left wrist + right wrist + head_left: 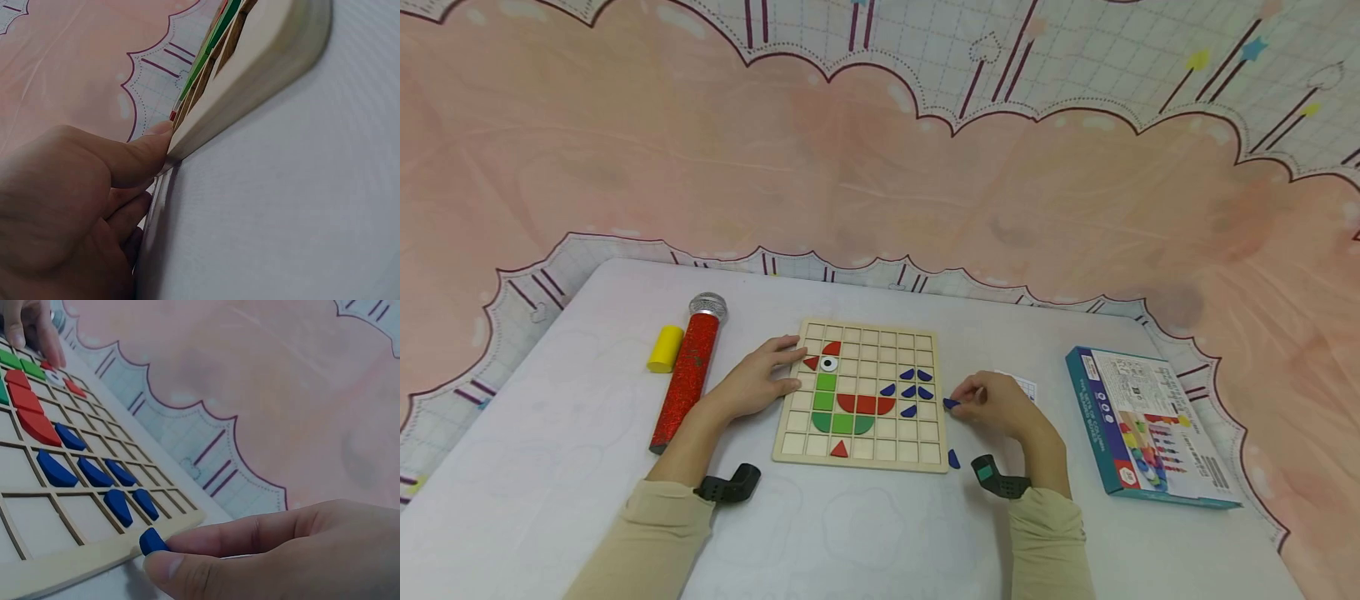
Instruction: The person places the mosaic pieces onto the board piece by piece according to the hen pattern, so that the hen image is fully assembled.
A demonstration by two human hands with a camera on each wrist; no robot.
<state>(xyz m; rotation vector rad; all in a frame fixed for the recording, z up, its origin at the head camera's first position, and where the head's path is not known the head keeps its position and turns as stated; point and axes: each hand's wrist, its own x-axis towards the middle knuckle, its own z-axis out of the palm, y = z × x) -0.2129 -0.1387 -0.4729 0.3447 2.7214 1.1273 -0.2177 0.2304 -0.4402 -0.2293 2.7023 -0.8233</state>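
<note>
A wooden grid board (pixel 882 453) lies on the table with colored pieces in a bird-like pattern. My left hand (pixel 760 379) rests at its left edge, thumb (pixel 147 153) against the side and fingers spread along it. At the right edge my right hand (pixel 996 404) pinches a blue curved-edge piece (pixel 152 541) between thumb and index finger, just off the frame. Several similar blue pieces (pixel 908 412) sit in right-hand cells. Red pieces (pixel 865 404), green pieces (pixel 825 401) and a white eye disc (pixel 828 363) fill cells farther left.
One loose blue piece (pixel 953 459) lies by the board's lower right corner. A red microphone (pixel 688 375) and a yellow cylinder (pixel 666 349) lie on the left. The teal game box (pixel 1150 429) is at the right; a white card (pixel 1026 387) shows partly behind my right hand.
</note>
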